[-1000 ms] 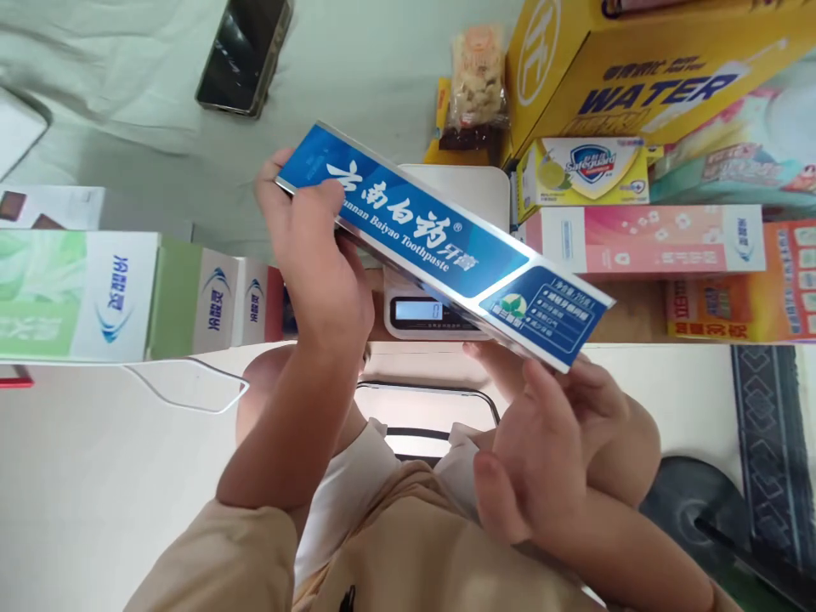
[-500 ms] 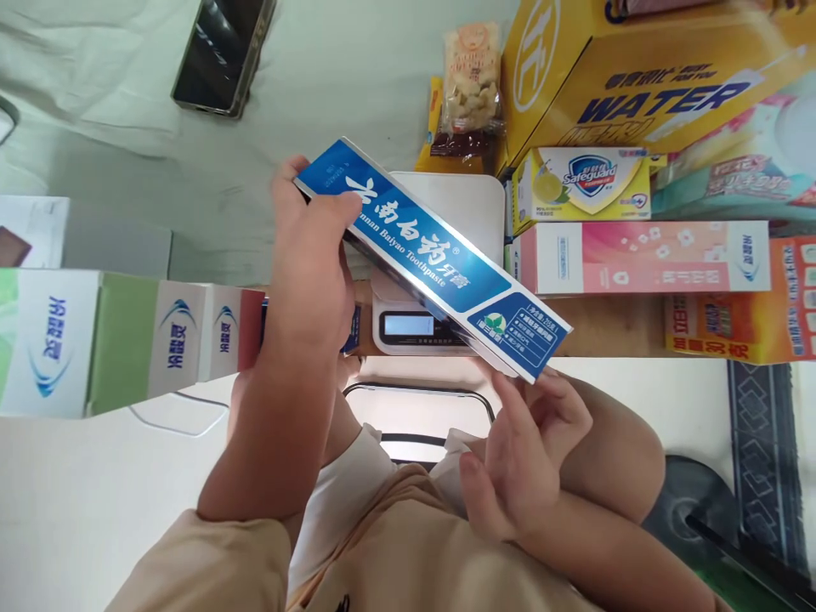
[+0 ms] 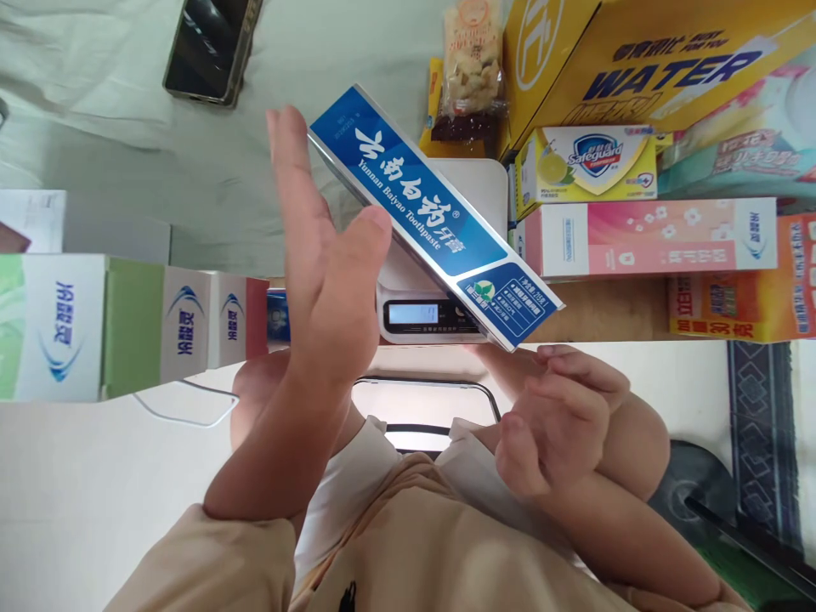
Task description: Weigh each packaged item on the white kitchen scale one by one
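A blue toothpaste box (image 3: 414, 204) with white lettering lies slantwise across a white digital scale (image 3: 408, 268), whose small display is lit. The box's upper end points to the left. Beside that upper end, my left hand (image 3: 325, 246) is spread with its fingers stretched out and the thumb close to the box's lower long edge; nothing is held in it. My right hand (image 3: 564, 421) hovers over my knee, just below the box's lower end and apart from it. Its palm is turned up, its fingers are loosely curled and apart, and it holds nothing.
To the right stand a yellow soap box (image 3: 586, 166), a pink toothpaste box (image 3: 663, 236), an orange pack (image 3: 745, 285) and a big yellow carton (image 3: 637, 72). A snack packet (image 3: 473, 64) lies behind the scale. Green-and-white boxes (image 3: 57, 327) are at left; a phone (image 3: 210, 47) lies beyond.
My left hand has let go of the toothpaste box and opened its fingers. The box now rests on the scale. My right hand has drawn away from the box's lower end, to the right.
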The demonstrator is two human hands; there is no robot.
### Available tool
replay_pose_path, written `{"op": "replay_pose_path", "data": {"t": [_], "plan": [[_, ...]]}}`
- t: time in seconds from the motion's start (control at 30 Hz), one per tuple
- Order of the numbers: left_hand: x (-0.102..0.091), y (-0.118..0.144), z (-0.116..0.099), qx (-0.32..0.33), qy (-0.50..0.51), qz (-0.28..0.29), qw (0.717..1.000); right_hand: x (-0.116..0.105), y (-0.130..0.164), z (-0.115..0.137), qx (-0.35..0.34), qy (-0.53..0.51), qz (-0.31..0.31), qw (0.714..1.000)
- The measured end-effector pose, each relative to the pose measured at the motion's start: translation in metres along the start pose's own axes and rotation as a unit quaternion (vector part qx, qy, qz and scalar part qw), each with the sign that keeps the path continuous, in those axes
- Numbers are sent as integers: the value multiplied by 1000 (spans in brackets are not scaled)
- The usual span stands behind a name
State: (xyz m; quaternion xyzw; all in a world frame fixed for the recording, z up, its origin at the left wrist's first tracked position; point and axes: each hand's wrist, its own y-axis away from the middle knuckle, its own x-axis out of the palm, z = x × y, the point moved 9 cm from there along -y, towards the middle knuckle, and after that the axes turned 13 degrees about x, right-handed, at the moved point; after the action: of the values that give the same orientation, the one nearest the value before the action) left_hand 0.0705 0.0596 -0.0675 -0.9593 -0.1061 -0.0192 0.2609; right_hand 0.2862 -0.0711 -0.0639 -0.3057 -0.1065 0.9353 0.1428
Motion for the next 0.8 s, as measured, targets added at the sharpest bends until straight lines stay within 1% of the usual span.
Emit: {"op": "replay_pose_path", "data": {"t": [0.03,0.07,0.1,0.2,0.3,0.4,0.5,0.63,0.8], "plan": [[1,-1,0,-1,15,3,1000,-6,-3,2,-11,-19,-43,999],[4,-2,-1,-8,34,7,999,-10,-5,5,-23,-34,-71,997],[7,-2,-2,-15,54,9,998,-10,-7,6,-33,-42,-81,995],[12,-5,-9,-24,91,-2,996,-8,-14,4,-32,-48,-85,995],[10,-7,-10,-46,76,-23,996,-8,-18,-4,-17,-55,-78,995],[8,-7,-8,-75,67,-36,994,-4,-21,-11,1,-62,-56,997],[10,-7,-10,-87,74,-38,993,0,-24,-18,24,-68,-37,997],[13,-6,-13,-105,76,-43,991,-1,-30,-22,33,-74,-45,996],[21,-5,-21,-97,88,-34,991,0,-33,-23,43,-80,-46,995]]}}
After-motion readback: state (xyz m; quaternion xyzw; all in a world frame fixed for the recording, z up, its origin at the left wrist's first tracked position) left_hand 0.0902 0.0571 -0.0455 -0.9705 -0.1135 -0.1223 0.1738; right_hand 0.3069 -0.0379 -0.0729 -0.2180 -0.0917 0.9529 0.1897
